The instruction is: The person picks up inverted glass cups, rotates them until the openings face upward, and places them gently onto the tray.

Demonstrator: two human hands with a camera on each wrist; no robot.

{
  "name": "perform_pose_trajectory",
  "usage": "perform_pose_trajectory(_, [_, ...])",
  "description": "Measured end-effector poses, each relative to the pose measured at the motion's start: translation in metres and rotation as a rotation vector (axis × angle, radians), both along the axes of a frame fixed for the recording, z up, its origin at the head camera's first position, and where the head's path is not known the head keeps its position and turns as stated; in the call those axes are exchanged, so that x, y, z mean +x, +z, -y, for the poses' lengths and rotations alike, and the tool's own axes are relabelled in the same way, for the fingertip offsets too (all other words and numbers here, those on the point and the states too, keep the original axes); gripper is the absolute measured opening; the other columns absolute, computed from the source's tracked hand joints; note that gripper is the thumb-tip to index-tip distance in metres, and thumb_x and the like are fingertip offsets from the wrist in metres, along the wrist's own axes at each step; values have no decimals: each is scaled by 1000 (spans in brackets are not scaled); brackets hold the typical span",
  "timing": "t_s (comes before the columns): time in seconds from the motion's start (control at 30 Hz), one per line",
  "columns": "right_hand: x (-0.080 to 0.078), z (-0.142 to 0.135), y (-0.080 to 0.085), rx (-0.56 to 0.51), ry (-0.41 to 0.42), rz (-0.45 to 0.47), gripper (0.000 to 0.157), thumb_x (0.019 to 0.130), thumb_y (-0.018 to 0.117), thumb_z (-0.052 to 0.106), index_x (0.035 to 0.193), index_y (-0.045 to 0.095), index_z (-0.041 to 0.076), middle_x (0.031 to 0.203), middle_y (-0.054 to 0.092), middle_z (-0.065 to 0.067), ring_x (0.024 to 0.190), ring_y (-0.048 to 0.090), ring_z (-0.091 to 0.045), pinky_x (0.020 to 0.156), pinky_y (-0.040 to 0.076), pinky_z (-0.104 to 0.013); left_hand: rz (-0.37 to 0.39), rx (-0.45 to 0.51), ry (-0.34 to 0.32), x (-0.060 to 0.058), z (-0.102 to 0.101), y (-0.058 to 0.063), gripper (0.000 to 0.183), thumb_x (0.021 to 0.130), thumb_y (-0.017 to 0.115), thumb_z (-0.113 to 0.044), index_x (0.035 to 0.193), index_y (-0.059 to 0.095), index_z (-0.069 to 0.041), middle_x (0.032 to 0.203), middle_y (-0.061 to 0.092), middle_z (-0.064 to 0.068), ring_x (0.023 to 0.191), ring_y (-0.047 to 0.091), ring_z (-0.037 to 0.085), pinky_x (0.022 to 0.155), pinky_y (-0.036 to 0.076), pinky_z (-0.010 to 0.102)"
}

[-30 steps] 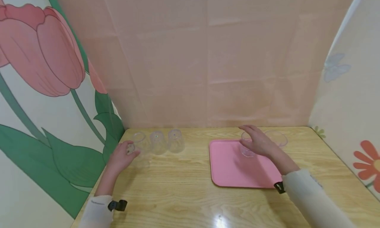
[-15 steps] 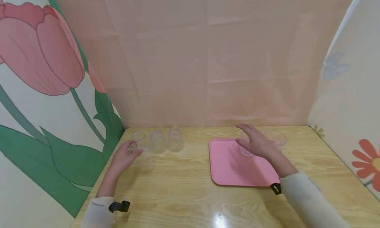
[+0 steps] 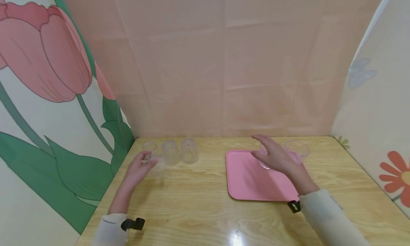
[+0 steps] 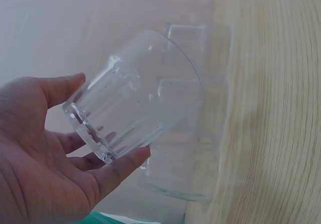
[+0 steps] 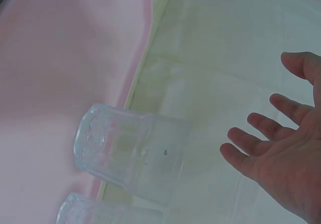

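Note:
My left hand (image 3: 138, 170) grips a clear ribbed glass (image 4: 125, 98) around its base end, tilted, with the rim pointing away from the palm. Just beyond it, three more clear glasses (image 4: 183, 171) stand in a row on the table. On the right, a pink tray (image 3: 246, 183) carries a clear glass (image 5: 130, 148), and a second glass (image 5: 100, 211) is partly cut off in the right wrist view. Over the tray hovers my right hand (image 3: 273, 155), fingers spread, apart from the glass and holding nothing. In the head view this hand partly hides the glass.
The wooden table (image 3: 198, 203) meets a pink cloth backdrop (image 3: 221, 68) at its far edge. A tulip-printed panel (image 3: 48, 125) borders the left side, and a flower-printed panel (image 3: 378, 114) the right.
My left hand has shifted slightly to the right with the glass in it. The right hand has drifted a little to the left, still spread.

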State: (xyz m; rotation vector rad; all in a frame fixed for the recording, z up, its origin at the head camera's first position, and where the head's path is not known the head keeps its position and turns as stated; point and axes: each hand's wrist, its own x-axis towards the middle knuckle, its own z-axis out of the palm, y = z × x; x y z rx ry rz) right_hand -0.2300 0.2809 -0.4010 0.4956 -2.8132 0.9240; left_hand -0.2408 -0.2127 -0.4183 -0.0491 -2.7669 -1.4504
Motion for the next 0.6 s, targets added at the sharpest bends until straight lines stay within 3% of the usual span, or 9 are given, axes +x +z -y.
perform_pose_trajectory(0.37, [4,7,-5,-49,6,-60,65,100,65,35,154,40,7,156,40,-20,142,36,-45,109,33,-67,-33,47,9,6,-15,3,61,101,63,-38,147,44,-4,141,50,26,116,57,39,93,50,49])
perform_pose_trajectory(0.6, [9,12,-4,-85,11,-65,66,99,66,34,153,40,4,156,40,-22,144,33,-46,112,29,-67,-32,76,8,6,-23,2,60,100,63,-39,147,45,-6,137,52,22,108,59,32,81,50,33])
